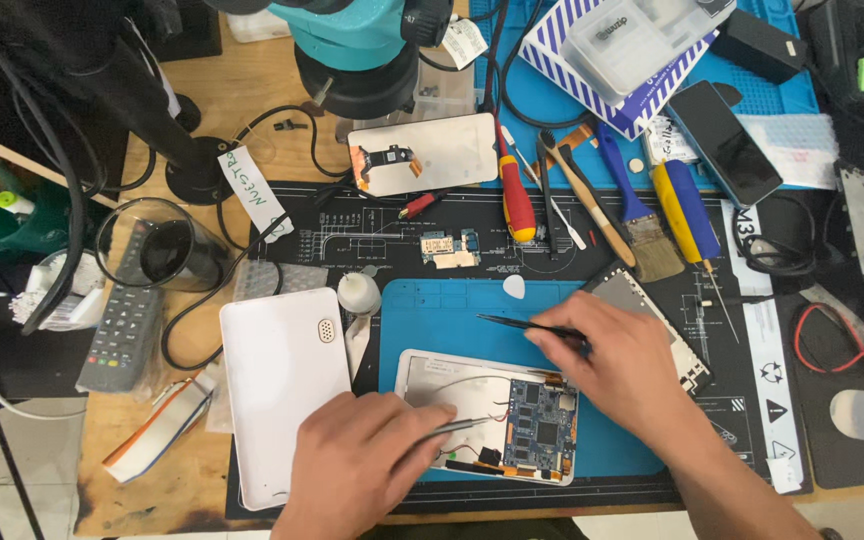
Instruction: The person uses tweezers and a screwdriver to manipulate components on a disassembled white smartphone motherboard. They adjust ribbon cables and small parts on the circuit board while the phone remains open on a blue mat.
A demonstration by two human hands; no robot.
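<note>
As the casing lies open, handling: opened tablet (pixel 487 415) judged light, rigid and fragile; hold by the white rim.
Left hand (pixel 357 465): closed on a grey tool (pixel 457 427).
Tablet look: white shell, blue board (pixel 540 425), near-centre on blue mat (pixel 432 310).
Right hand (pixel 617 365): pinching black tweezers (pixel 522 322).

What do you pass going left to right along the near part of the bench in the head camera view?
Remote control → white back cover → left hand holding tweezers → opened tablet → right hand holding black tweezers → red wires.
</note>
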